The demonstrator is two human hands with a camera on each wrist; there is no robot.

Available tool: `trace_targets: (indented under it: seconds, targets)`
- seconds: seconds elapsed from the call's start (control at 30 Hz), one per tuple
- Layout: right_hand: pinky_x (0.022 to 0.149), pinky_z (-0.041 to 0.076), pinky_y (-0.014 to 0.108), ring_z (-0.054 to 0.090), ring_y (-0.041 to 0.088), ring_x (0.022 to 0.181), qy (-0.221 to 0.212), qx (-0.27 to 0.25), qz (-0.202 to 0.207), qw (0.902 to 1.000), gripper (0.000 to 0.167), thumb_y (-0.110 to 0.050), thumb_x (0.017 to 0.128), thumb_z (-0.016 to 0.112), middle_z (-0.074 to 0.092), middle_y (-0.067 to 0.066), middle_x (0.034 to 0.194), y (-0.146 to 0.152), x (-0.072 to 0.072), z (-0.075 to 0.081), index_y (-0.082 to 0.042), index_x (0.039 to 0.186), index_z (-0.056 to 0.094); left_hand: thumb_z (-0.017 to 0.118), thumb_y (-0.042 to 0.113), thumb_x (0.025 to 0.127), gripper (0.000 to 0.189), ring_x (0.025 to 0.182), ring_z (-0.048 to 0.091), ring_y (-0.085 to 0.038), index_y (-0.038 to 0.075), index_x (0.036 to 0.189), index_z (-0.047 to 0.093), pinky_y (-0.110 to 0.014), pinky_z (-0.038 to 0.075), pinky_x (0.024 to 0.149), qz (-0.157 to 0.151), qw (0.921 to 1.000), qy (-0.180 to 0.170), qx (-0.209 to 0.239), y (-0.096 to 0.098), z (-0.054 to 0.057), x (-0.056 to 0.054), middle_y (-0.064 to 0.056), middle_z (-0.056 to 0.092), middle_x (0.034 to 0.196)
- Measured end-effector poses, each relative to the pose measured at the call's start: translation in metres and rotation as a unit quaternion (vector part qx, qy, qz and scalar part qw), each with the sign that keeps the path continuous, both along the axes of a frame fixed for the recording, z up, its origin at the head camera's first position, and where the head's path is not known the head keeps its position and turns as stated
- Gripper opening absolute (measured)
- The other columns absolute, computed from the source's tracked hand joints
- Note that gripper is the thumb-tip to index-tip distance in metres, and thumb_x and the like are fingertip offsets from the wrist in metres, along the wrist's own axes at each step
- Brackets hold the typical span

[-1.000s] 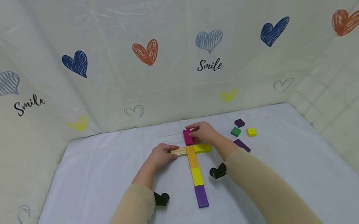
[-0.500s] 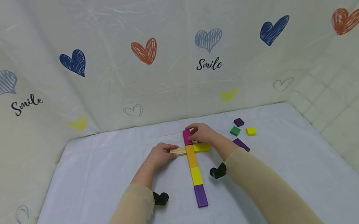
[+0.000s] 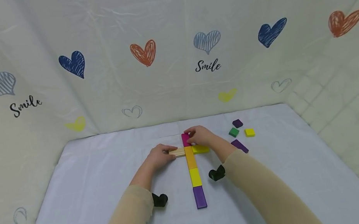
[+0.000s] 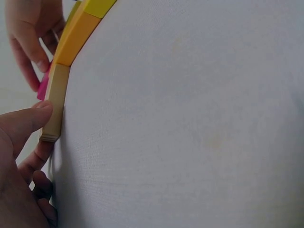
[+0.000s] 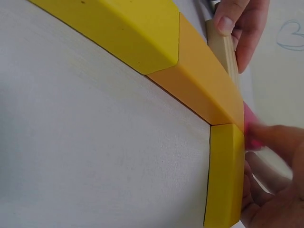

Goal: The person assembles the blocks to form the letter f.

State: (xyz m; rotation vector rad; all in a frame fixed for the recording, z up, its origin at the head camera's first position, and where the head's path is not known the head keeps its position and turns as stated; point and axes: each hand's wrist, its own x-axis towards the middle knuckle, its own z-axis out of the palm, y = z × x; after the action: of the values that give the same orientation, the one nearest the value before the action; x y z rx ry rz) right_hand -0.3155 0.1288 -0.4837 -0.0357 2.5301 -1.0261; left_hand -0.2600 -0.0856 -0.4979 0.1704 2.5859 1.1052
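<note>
In the head view, my left hand (image 3: 158, 157) pinches a plain wooden block (image 3: 179, 152), thumb and fingers on its outer end. Its inner end meets an orange block (image 3: 190, 158) in the left wrist view. My right hand (image 3: 201, 136) pinches a pink block (image 3: 185, 140) at the orange block's far end; its fingers partly cover it. A yellow block (image 3: 201, 149) lies against the orange block's right side. Toward me the column continues with another yellow block (image 3: 195, 178) and a purple block (image 3: 200, 198).
At the back right lie loose pieces: a dark purple one (image 3: 237, 123), a green one (image 3: 233, 132), a small yellow one (image 3: 249, 132) and a longer purple one (image 3: 239, 146). A white cloth (image 3: 111, 216) covers the table, with a heart-printed curtain (image 3: 175, 85) behind.
The pink block has come slightly nearer the orange block, with my right hand moving along. My left hand keeps its grip on the plain wooden block. The head view has shifted a little.
</note>
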Motion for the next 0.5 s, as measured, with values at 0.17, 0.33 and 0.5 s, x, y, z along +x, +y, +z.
trace_targets:
  seconds: [0.17, 0.33, 0.5]
  targets:
    - [0.091, 0.052, 0.034, 0.057, 0.023, 0.1, -0.001, 0.011, -0.001, 0.9999, 0.05, -0.02, 0.091, 0.073, 0.06, 0.009, 0.124, -0.0002, -0.001, -0.0015, -0.025, 0.139, 0.059, 0.071, 0.024, 0.091, 0.032, 0.118, 0.049, -0.03, 0.025, 0.123, 0.072, -0.051, 0.037, 0.106, 0.0, 1.0, 0.002, 0.001, -0.0004, -0.0009, -0.0003, -0.009, 0.057, 0.128]
    - [0.088, 0.053, 0.033, 0.057, 0.022, 0.101, -0.003, 0.003, -0.012, 0.9999, 0.052, -0.019, 0.091, 0.073, 0.06, 0.008, 0.125, 0.0002, -0.0013, -0.0052, -0.028, 0.139, 0.059, 0.071, 0.025, 0.091, 0.032, 0.119, 0.048, -0.03, 0.026, 0.123, 0.072, -0.052, 0.036, 0.106, -0.002, 1.0, 0.001, 0.003, -0.0005, -0.0012, 0.0002, -0.01, 0.057, 0.129]
    - [0.087, 0.054, 0.032, 0.056, 0.022, 0.103, 0.027, 0.007, -0.02, 0.9994, 0.049, -0.025, 0.091, 0.073, 0.059, 0.006, 0.124, 0.0015, 0.0061, -0.0018, -0.031, 0.138, 0.06, 0.071, 0.025, 0.091, 0.031, 0.116, 0.049, -0.029, 0.026, 0.122, 0.072, -0.052, 0.038, 0.104, -0.001, 1.0, -0.001, 0.001, 0.0005, -0.0007, 0.0001, -0.009, 0.057, 0.128]
